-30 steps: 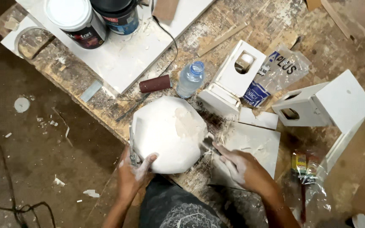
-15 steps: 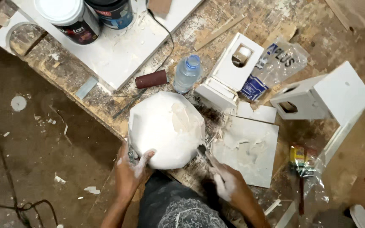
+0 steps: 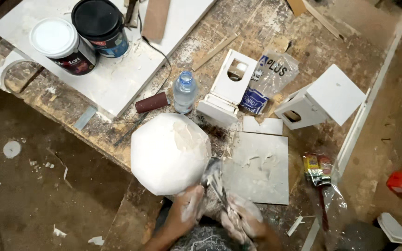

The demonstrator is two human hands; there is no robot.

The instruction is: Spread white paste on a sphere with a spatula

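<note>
Head view. The person is working at a dusty workbench (image 3: 117,125). The left hand (image 3: 188,213) is pressing against the lower edge of a white faceted form (image 3: 168,153) lying on the bench's near edge, its fingers spread, not closed around it. The right hand (image 3: 243,221) is clamped on a putty knife (image 3: 216,179) whose blade is meeting the form's right side. Risk: the form is overhanging the bench edge, so a hard stroke could tip it off; smeared filler could loosen the grip.

Two paint cans (image 3: 77,39), a water bottle (image 3: 184,91) and white boxes (image 3: 324,98) crowd the workbench (image 3: 94,128).
</note>
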